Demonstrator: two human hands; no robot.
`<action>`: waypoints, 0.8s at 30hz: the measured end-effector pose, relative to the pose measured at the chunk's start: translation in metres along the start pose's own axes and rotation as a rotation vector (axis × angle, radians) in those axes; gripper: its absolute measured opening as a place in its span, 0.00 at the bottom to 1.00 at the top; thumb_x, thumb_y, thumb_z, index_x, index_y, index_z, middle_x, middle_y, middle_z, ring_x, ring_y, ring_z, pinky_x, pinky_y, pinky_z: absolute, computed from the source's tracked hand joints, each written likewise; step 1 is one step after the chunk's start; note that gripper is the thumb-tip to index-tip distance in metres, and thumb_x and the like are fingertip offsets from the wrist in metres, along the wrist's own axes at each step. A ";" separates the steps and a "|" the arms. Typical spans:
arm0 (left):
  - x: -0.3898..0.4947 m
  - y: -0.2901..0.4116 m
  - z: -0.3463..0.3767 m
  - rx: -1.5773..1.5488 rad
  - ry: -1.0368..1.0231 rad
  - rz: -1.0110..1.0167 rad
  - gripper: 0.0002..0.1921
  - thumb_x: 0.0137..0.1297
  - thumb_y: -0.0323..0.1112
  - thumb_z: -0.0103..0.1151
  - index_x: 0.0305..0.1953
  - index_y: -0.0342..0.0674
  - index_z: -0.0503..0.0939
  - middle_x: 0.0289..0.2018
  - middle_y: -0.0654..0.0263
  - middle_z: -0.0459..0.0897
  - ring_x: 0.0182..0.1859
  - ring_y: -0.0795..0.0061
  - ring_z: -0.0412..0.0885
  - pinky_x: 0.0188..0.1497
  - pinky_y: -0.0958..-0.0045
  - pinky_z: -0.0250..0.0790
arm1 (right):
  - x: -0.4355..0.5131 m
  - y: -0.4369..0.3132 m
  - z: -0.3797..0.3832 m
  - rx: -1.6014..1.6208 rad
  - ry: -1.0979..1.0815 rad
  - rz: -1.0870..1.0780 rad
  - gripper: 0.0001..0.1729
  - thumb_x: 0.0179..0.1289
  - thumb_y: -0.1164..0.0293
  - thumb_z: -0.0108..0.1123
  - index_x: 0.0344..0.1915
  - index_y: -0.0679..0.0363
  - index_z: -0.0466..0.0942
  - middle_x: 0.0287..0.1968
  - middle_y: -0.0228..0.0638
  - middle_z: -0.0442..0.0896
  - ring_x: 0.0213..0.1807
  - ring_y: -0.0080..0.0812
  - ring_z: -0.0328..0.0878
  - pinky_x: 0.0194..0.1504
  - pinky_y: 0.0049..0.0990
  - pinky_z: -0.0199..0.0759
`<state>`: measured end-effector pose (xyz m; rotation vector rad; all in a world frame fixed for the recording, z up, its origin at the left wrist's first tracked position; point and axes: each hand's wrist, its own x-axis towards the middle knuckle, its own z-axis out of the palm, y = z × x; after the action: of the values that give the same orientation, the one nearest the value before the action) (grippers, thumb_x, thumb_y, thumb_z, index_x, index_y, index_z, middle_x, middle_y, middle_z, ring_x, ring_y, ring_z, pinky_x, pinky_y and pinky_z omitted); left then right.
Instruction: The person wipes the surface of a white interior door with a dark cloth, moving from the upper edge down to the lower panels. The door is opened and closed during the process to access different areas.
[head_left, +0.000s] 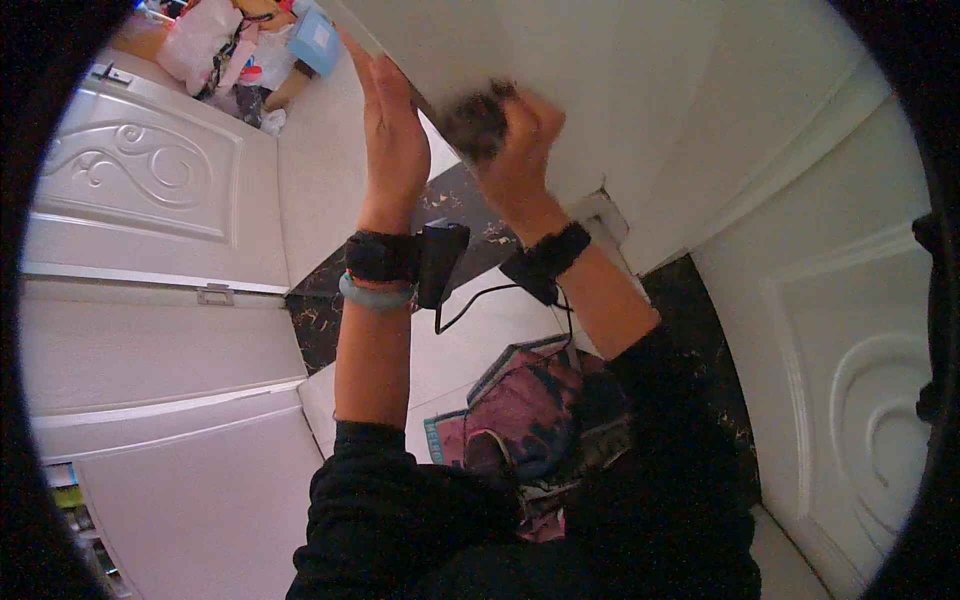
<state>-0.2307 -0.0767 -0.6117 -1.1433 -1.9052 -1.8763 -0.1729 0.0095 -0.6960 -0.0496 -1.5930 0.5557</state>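
Observation:
My left hand (394, 131) lies flat with straight fingers along the edge of a white panel (637, 90), which looks like a door or cabinet side. It grips nothing that I can see. Just to its right, my right hand (525, 150) is closed around a dark, blurred wad (476, 124), perhaps a cloth or scouring pad, against the panel's face near that edge. Both wrists wear black straps with dark devices, and a thin cable hangs between them. A pale bracelet circles the left wrist.
White moulded doors stand at left (150, 165) and right (847, 360). Bags and a light blue box (313, 41) are piled at the upper left. Below the hands are a pale tiled floor with dark marbled borders (322, 330) and a pink patterned mat or cloth (517, 405).

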 end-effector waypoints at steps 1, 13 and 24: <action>-0.002 -0.003 0.001 0.049 0.036 0.012 0.27 0.79 0.52 0.28 0.62 0.34 0.63 0.57 0.60 0.72 0.55 0.68 0.70 0.63 0.69 0.58 | -0.038 0.006 -0.008 -0.008 -0.060 0.083 0.37 0.43 0.81 0.70 0.55 0.65 0.63 0.54 0.50 0.67 0.56 0.52 0.62 0.59 0.45 0.58; -0.019 -0.011 -0.002 0.472 -0.062 0.237 0.28 0.74 0.38 0.49 0.66 0.30 0.52 0.59 0.49 0.71 0.59 0.59 0.71 0.63 0.65 0.60 | -0.069 -0.010 0.002 0.102 0.032 0.386 0.33 0.47 0.85 0.59 0.55 0.68 0.59 0.54 0.55 0.63 0.57 0.56 0.59 0.60 0.49 0.53; -0.052 -0.021 0.013 0.121 -0.216 -0.217 0.45 0.71 0.45 0.56 0.70 0.34 0.33 0.67 0.45 0.57 0.67 0.58 0.61 0.69 0.64 0.51 | -0.166 0.006 -0.009 -0.053 -0.158 1.012 0.32 0.61 0.77 0.52 0.62 0.73 0.53 0.61 0.61 0.56 0.65 0.61 0.53 0.68 0.49 0.45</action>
<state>-0.2049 -0.0803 -0.6629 -1.1844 -2.3102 -1.7713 -0.1470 -0.0422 -0.8520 -0.9056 -1.6660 1.3111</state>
